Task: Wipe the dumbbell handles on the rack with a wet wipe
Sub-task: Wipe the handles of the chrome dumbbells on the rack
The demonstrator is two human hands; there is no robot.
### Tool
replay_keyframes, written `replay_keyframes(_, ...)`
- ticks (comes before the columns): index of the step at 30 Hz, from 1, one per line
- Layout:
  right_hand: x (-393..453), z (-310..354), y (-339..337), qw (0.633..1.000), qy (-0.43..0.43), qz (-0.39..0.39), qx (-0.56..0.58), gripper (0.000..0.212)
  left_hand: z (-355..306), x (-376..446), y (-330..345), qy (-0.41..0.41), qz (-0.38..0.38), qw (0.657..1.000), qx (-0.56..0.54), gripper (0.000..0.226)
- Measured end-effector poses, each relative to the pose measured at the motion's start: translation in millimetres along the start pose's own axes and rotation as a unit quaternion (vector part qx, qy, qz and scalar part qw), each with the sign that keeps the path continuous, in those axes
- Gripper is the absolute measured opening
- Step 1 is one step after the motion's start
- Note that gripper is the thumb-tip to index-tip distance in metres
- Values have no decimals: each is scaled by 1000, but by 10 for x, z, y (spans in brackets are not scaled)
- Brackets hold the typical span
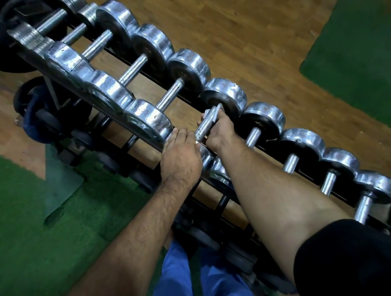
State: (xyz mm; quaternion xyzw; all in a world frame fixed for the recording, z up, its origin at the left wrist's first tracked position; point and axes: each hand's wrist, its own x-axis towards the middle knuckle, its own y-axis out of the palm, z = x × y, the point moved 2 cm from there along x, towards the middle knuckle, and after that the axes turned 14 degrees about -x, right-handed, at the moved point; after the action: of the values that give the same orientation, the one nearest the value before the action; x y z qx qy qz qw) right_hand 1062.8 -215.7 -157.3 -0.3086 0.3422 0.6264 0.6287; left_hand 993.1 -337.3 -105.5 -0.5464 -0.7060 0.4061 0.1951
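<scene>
To my left lies the green mat (25, 220) on the floor, and beside it the black rack (128, 57) runs slantwise from the upper left down to the lower right, carrying a row of chrome dumbbells (151, 44). My left hand (180, 157) rests on the near chrome head of the dumbbell in front of me, fingers laid fairly straight over the metal and the front rail, holding nothing. Just right of it my right hand (217, 130) reaches under the knurled handle (207, 122) of that same dumbbell, its grip curled round the bar from below, with a bit of white wet wipe (210, 113) showing between my fingers and the steel. Farther right, more dumbbells sit in line on the rack, and beyond them the wooden floor (260, 27) meets another green mat (364, 56).
</scene>
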Motion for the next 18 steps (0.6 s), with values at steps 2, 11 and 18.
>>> replay_keyframes(2, -4, 17, -17, 998, -9, -9, -59, 47, -1, -4, -5, 0, -2, 1000, -1, 45)
replay_keyframes(11, -362, -48, -49, 830, -181, -197, -489, 35, 12, -9, -9, 6, -13, 1000, 0, 40)
replay_keyframes(18, -248, -26, -53, 911, -40, -42, -408, 45, 12, -16, 12, -2, -4, 1000, 1, 47)
